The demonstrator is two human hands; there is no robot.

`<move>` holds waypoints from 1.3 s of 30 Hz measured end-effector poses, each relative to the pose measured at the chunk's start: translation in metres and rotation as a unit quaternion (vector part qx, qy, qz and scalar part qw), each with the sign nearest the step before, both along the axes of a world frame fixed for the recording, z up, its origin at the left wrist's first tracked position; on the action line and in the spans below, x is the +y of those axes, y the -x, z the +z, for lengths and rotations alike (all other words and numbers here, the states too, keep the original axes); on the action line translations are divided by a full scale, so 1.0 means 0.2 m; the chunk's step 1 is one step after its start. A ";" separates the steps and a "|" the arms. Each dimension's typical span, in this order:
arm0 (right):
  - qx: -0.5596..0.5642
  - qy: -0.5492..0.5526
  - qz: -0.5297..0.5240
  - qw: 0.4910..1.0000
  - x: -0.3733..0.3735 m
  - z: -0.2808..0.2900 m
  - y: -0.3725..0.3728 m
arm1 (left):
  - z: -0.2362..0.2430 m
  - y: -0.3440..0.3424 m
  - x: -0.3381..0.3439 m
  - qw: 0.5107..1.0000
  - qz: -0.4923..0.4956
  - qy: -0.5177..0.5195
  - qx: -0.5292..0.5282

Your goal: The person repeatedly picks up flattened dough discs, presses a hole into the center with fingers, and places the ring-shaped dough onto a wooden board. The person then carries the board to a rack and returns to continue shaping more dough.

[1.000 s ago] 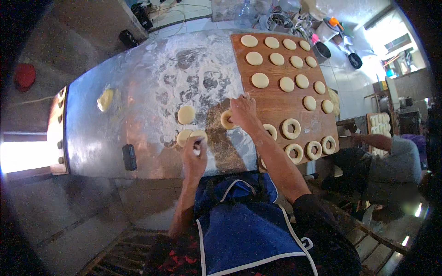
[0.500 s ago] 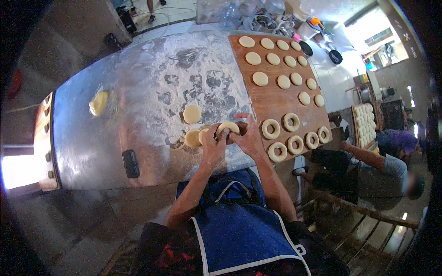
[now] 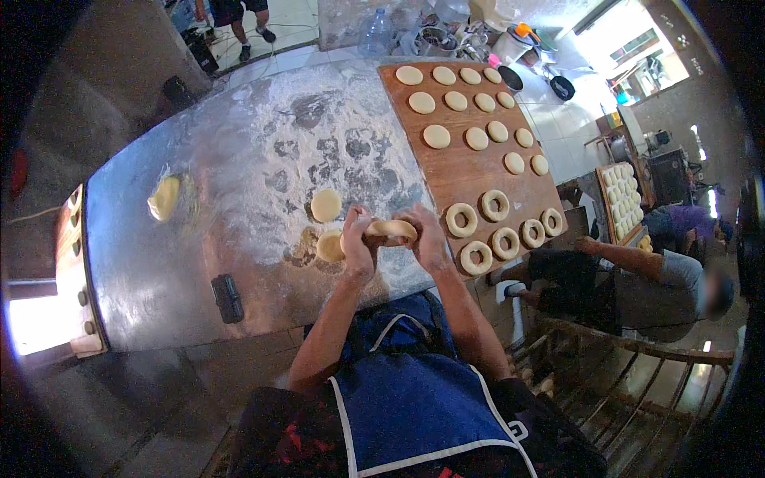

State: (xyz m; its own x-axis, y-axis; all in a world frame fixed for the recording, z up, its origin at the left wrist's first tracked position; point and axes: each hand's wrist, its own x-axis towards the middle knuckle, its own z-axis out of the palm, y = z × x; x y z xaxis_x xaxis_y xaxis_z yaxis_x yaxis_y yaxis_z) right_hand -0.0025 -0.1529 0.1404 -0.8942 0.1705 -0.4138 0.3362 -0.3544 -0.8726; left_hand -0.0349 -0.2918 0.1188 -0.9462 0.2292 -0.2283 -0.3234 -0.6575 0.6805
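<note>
I had the left hand and right hand gripped on one dough piece, stretched crosswise between them above the desk's near edge.

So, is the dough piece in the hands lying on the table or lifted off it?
Lifted. Both hands, left and right, hold the dough between them above the table.

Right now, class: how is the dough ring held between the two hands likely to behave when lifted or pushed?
The dough ring is probably soft and floppy: it looks stretched between the left hand and right hand. It likely sticks rather than slips, given the flour spread over the metal table. It seems light, and easily deformed.
</note>
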 end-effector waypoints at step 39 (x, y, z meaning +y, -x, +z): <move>0.215 -0.417 0.027 0.883 1.20 -0.14 -0.30 | -0.15 -0.10 1.27 0.879 -0.101 0.308 0.350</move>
State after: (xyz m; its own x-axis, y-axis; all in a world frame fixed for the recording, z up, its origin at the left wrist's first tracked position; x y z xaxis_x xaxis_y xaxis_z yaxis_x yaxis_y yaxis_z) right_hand 0.0574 0.0863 0.1123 -0.9543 0.2081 0.2146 -0.0919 0.4787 -0.8731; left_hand -0.0155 -0.0368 0.0893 -0.8582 0.4460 0.2541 0.2483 -0.0727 0.9660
